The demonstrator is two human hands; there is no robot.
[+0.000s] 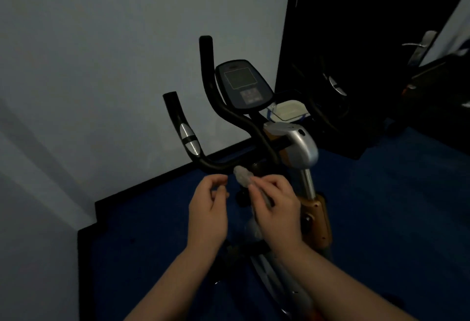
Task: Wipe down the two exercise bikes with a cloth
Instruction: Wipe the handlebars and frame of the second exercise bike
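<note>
Right hand (276, 205) pinches crumpled pale cloth (243, 176) below curved handlebar (216, 164).

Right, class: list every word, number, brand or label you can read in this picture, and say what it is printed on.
None can be read.
Console: its screen and the button panel below show marks, too dark and blurred to read.
Bike housing: no legible brand.
Cloth in the right hand: no print visible.
</note>
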